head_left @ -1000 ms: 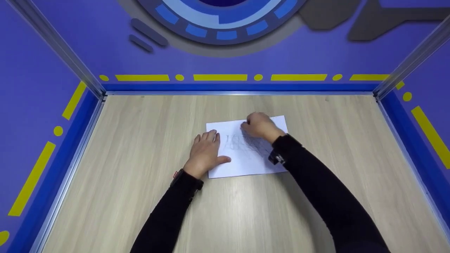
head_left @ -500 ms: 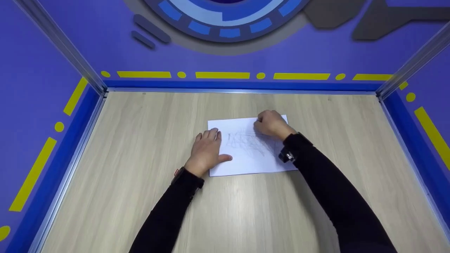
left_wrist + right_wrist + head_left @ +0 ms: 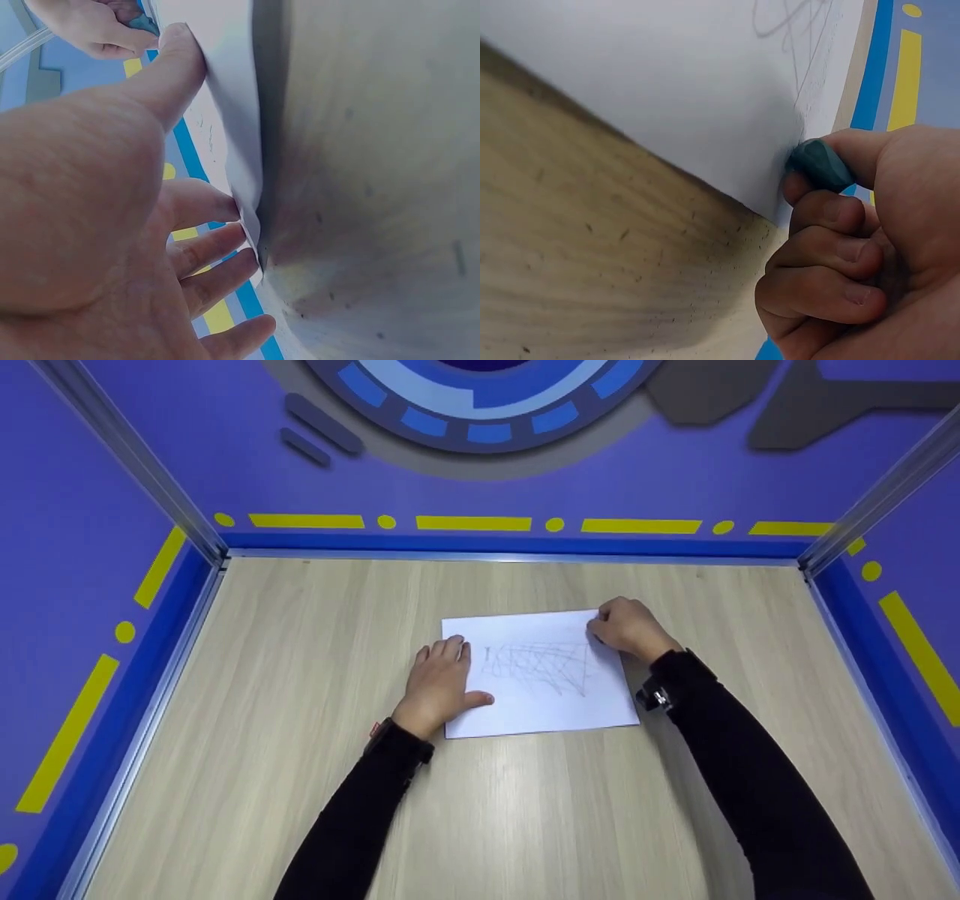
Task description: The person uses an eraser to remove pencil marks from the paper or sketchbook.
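A white sheet of paper (image 3: 540, 716) lies on the table, with thin grey scribbled lines (image 3: 536, 661) across its middle. My left hand (image 3: 437, 686) rests on its left edge, fingers spread and thumb stretched over the sheet. At the upper right corner, my right hand (image 3: 634, 628) pinches a small, worn teal eraser (image 3: 821, 166) between thumb and index finger. The other fingers (image 3: 821, 292) curl into the palm. In the right wrist view the eraser's tip is right at the paper, beside a dark smudge; from the head it is hidden by the hand.
The light wooden table (image 3: 300, 660) has small dark specks near the paper in both wrist views. Blue-purple panels with yellow dashes (image 3: 472, 523) stand behind and at both sides, joined by metal rails (image 3: 510, 557).
My right hand has moved right across the paper to its upper right corner, uncovering more of the scribbled lines. The left hand stays in place on the left edge.
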{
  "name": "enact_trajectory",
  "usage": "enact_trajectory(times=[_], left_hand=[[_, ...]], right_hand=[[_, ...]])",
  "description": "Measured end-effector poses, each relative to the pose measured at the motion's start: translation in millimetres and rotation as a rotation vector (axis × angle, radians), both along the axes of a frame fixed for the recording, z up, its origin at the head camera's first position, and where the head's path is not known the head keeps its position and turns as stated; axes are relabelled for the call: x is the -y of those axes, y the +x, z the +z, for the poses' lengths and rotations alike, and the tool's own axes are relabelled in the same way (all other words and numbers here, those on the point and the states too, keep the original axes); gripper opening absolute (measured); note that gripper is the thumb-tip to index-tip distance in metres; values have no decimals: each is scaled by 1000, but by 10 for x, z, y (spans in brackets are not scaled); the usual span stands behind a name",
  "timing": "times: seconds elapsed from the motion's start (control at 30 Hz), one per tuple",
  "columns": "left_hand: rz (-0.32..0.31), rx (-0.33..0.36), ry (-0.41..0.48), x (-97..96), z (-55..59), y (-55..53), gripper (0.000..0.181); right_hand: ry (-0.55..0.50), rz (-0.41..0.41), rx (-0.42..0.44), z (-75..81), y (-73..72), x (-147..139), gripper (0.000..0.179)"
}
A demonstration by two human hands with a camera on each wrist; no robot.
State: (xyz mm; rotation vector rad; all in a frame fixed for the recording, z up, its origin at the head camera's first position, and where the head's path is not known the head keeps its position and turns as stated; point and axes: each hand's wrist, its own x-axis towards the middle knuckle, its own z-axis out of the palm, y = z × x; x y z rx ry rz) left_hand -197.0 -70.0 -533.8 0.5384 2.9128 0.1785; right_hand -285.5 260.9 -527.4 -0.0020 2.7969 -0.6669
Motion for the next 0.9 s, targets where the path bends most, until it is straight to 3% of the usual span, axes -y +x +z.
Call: enact_trajectory(times=[0.43,0.67,0.9], left_hand=[[3,40,-11,43,-26,-17,103],[9,-13,-14,87,-16,-22,102],[-8,-34,13,39,-17,-13,102]], right_hand=[[10,11,-12,41,120,245,32],[-7,161,-72,26,139,974,33],[52,228,-105,-2,105,1490,30]])
